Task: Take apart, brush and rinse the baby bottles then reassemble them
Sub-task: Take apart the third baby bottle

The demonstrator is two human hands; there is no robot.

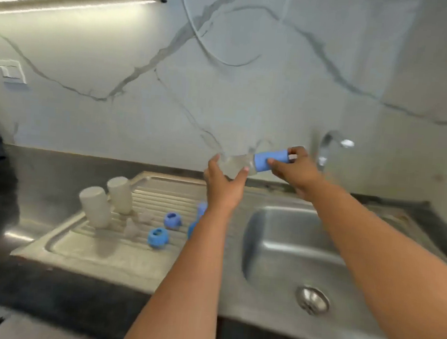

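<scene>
I hold a clear baby bottle (235, 163) sideways in the air behind the sink. My left hand (223, 184) grips its transparent body. My right hand (295, 166) grips the blue collar (267, 159) at its other end, where a small pale tip pokes past my fingers. On the ribbed draining board (75, 248) two more bottle bodies (96, 207) (120, 194) stand upside down. Beside them lie clear teats (132, 230) and blue rings (158, 238) (172, 220), with more blue parts partly hidden behind my left forearm.
A steel sink basin (290, 256) with a drain strainer (312, 298) lies below my right arm. The chrome tap (327, 148) stands just behind my right hand. A dark worktop surrounds the sink, backed by a marble-look wall with a switch (10, 71).
</scene>
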